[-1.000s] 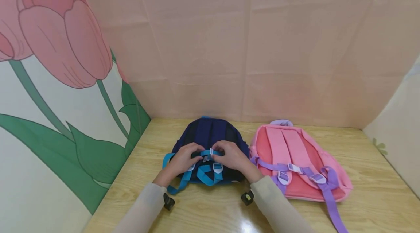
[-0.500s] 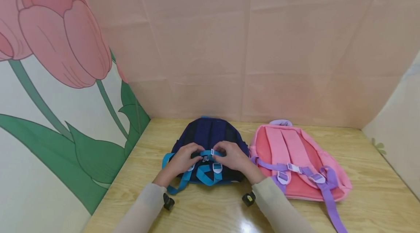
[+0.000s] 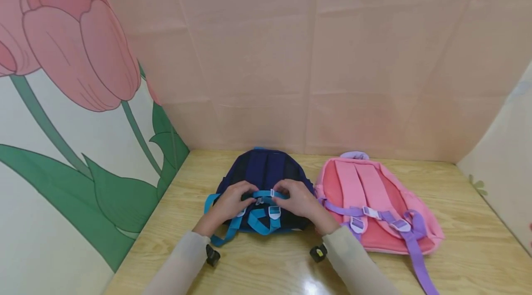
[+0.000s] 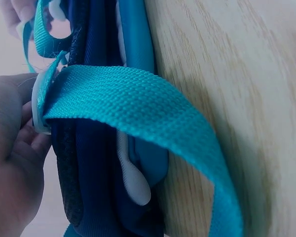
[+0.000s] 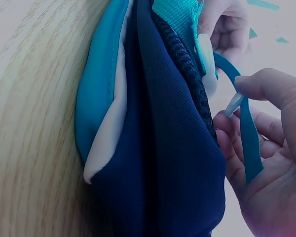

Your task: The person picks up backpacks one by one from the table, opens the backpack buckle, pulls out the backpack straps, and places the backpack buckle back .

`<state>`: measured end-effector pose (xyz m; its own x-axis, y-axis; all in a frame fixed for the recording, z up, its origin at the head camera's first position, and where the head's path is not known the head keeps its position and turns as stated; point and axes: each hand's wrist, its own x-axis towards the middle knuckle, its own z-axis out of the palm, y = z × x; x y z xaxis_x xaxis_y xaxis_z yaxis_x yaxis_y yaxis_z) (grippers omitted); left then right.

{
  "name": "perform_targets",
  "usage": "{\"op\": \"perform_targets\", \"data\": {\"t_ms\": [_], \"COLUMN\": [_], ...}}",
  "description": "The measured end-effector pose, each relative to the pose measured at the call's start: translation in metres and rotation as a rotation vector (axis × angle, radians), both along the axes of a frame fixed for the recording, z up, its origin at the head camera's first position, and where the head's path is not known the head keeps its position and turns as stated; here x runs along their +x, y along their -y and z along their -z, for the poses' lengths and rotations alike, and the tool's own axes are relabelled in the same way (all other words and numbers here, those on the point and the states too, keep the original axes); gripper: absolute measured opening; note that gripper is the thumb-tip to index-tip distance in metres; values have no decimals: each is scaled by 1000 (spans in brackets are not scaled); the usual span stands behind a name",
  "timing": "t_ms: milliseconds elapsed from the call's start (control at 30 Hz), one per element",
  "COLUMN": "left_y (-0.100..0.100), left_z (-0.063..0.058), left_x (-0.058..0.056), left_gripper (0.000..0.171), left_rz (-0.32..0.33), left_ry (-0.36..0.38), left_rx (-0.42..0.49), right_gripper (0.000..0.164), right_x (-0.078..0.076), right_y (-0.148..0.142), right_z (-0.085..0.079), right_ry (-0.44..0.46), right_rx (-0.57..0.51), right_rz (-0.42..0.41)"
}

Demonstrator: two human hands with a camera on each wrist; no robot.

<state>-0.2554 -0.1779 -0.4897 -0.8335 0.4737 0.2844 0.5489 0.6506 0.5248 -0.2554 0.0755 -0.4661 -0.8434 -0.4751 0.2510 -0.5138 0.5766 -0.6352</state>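
A navy backpack (image 3: 266, 168) lies on the table with its shoulder straps up. Across it runs a narrow turquoise chest strap (image 3: 262, 193). My left hand (image 3: 232, 200) grips this strap at its left part, beside a small buckle (image 3: 259, 201). At the strap's right part, my right hand (image 3: 298, 199) pinches the white plastic slider (image 5: 234, 104) between thumb and fingers, the webbing passing across the palm. Below the hands, turquoise webbing (image 3: 258, 223) with white adjusters hangs loose. In the left wrist view, a wide turquoise strap (image 4: 138, 101) partly hides the left fingers.
A pink backpack (image 3: 386, 193) lies right beside the navy one, its purple strap (image 3: 420, 260) trailing toward the table's front edge. Behind both stands a pinkish-brown backdrop (image 3: 249, 78). A tulip-printed wall (image 3: 79, 124) closes the left side of the wooden table (image 3: 266, 267).
The white slider has shifted a little to the right along the chest strap, together with my right hand. My left hand stays in about the same place.
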Motion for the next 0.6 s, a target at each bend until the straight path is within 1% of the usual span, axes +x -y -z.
{"op": "perform_targets", "data": {"t_ms": [267, 600], "left_y": [0, -1], "left_z": [0, 0], "left_x": [-1, 0], "left_gripper": [22, 22], "left_rz": [0, -4], "left_ry": [12, 0], "left_rx": [1, -8], "right_gripper": [17, 18], "right_x": [1, 4], "right_y": [-6, -13], "right_z": [0, -2], "right_ry": [12, -12], "right_rx": [9, 1], "right_rz": [1, 14]}}
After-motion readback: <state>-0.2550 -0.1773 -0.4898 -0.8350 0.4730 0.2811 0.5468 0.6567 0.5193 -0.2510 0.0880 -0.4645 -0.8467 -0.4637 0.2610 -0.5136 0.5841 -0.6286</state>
